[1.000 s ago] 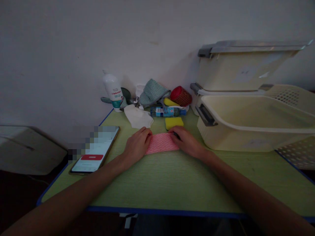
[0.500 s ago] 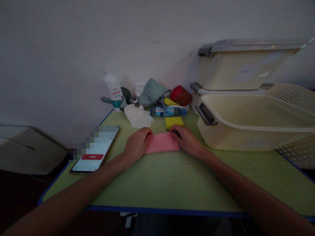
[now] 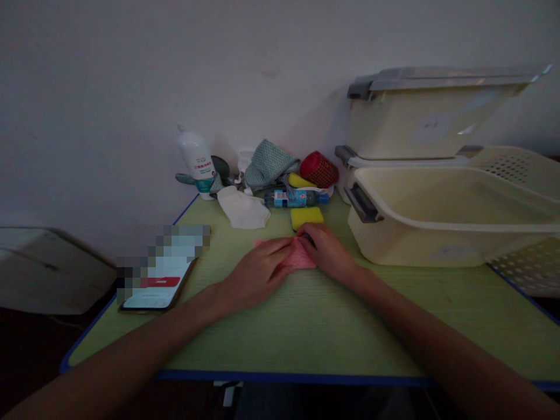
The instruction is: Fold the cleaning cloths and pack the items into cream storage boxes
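A pink textured cloth (image 3: 300, 257) lies on the green table (image 3: 306, 326), a little beyond its middle. My left hand (image 3: 258, 274) reaches across the cloth's left part and covers most of it, fingers closed on the cloth and pointing right. My right hand (image 3: 328, 254) rests on the cloth's right end with curled fingers holding it down. The two hands nearly touch over the cloth. Only a small strip of pink shows between and behind them.
A phone (image 3: 157, 280) with a lit screen lies at the table's left edge. Behind the cloth are a yellow sponge (image 3: 307, 217), a white cloth (image 3: 242, 210), a lying bottle (image 3: 295, 198), a white bottle (image 3: 196, 163) and a red roll (image 3: 319, 169). Stacked cream bins (image 3: 437, 216) fill the right.
My left hand has moved right from the cloth's left end across the cloth toward my right hand, so less pink shows. My right hand has stayed on the right end.
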Demonstrator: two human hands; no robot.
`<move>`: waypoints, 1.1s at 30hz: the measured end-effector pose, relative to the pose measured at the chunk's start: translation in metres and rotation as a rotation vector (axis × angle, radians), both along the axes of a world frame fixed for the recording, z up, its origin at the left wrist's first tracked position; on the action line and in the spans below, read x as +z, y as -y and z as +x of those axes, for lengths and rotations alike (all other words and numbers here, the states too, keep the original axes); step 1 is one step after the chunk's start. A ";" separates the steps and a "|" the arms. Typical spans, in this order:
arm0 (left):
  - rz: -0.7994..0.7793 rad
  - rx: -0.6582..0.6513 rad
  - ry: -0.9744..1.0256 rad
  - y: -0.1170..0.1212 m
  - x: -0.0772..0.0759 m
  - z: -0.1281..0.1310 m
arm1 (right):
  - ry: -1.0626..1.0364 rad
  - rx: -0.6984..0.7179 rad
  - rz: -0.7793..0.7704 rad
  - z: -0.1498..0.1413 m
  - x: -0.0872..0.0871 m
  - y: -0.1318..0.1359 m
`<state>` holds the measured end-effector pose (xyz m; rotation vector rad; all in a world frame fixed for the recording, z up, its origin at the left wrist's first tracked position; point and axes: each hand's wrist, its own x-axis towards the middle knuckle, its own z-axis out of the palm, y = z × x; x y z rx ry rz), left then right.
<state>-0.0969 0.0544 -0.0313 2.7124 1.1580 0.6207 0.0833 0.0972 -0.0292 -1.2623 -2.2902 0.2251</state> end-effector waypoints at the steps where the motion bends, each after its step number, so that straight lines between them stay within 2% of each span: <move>1: -0.009 -0.008 -0.064 0.001 -0.002 0.001 | 0.016 -0.003 0.017 0.000 0.001 0.001; 5: 0.000 0.016 -0.235 0.003 -0.007 0.002 | 0.090 0.015 0.084 -0.003 0.009 0.011; 8: 0.004 0.019 -0.283 0.002 -0.007 0.002 | 0.146 0.057 0.098 -0.008 0.011 0.021; 13: 0.003 0.044 -0.264 0.002 -0.007 0.003 | 0.213 0.097 0.066 -0.010 0.003 0.026; 20: -0.011 0.164 -0.276 0.005 -0.008 0.002 | 0.255 0.108 0.017 -0.001 -0.004 0.023; 29: -0.010 0.158 -0.277 0.003 -0.009 0.000 | 0.300 0.128 -0.016 0.000 -0.002 0.021; 33: -0.014 0.155 -0.243 0.002 -0.009 -0.001 | 0.304 0.195 -0.012 0.007 -0.001 0.019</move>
